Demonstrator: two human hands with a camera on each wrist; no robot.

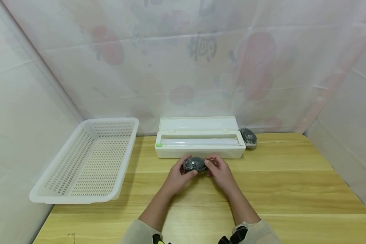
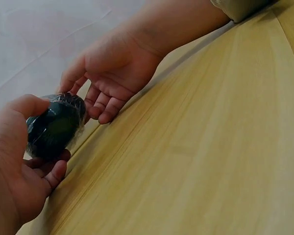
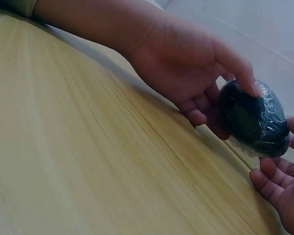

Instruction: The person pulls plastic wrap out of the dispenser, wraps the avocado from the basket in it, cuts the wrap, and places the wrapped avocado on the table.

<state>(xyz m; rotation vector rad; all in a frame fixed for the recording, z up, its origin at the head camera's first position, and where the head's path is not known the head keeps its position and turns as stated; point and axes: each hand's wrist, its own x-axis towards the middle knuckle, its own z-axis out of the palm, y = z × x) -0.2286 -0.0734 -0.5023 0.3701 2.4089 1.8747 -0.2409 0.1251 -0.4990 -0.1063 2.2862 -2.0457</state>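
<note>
A dark green, oval avocado (image 1: 195, 164), wrapped in clear cling film, is held just above the table in front of the white film dispenser (image 1: 199, 151). My left hand (image 1: 177, 177) grips its left end, thumb on the near side and fingers curled beneath, as the left wrist view shows on the wrapped avocado (image 2: 54, 127). At the other end, my right hand (image 1: 221, 173) pinches the film-covered edge between thumb and fingers. Shiny creases of film show on the avocado (image 3: 252, 117) in the right wrist view. The dispenser's lid stands open, with a white roll inside.
A second film-wrapped dark object (image 1: 249, 138) lies against the dispenser's right end. To the left stands a white perforated plastic basket (image 1: 126, 159) with nothing in it. The wooden table (image 1: 292, 189) ends at a printed cloth (image 1: 152, 67) behind; more cloth hangs at both sides.
</note>
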